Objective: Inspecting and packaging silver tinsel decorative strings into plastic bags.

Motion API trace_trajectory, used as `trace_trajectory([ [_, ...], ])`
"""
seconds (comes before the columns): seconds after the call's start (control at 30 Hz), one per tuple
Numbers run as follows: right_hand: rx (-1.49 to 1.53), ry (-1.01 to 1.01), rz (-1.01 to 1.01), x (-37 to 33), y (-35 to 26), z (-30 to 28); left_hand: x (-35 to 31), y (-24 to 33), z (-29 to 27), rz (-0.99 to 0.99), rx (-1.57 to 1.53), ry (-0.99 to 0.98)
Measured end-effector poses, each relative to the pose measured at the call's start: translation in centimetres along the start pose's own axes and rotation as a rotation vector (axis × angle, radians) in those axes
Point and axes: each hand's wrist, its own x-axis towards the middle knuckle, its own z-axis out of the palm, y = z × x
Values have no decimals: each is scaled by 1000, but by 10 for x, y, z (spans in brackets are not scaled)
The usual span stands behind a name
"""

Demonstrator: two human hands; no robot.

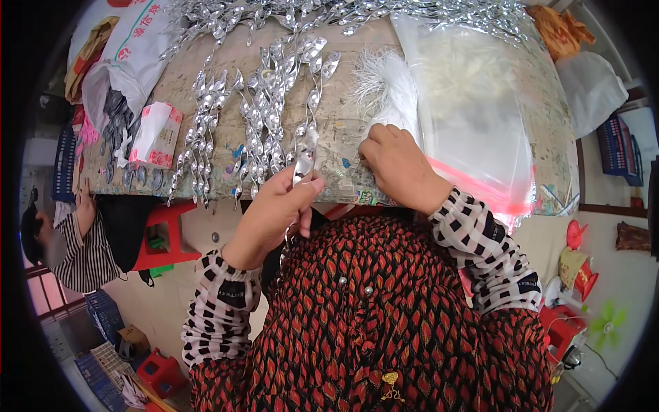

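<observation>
My left hand (271,213) grips a shiny silver twisted spiral strip (304,165) between thumb and fingers, at the table's near edge. The strip's tail hangs below the hand, and its upper end points away over the table. To the right, my right hand (405,168) is closed, with its fingers curled at the near end of a bundle of white strings (398,93). The fingertips partly hide what they pinch. Beyond my left hand, several more silver spiral strips (261,117) lie in bunches on the worn table (347,96).
Clear plastic bags (473,130) with pink-red edges lie right of the strings. More silver spirals (295,14) spread along the far side. At left are a tissue pack (156,134), a white sack (130,55) and a person's striped sleeve (82,250). A red stool (165,233) stands below.
</observation>
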Motion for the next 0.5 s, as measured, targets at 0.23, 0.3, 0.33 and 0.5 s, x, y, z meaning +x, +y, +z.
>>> trace_trajectory([
  [0.23, 464, 81, 73, -7, -4, -13, 20, 1, 16, 27, -23, -30],
  [0.3, 743, -14, 332, -9, -12, -18, 25, 4, 20, 24, -16, -41],
  [0.33, 741, -8, 338, -11, -15, -19, 28, 7, 23, -15, -31, -48],
  [0.5, 1597, -77, 791, -11, -22, -25, 34, 6, 30, -74, -54, -71],
])
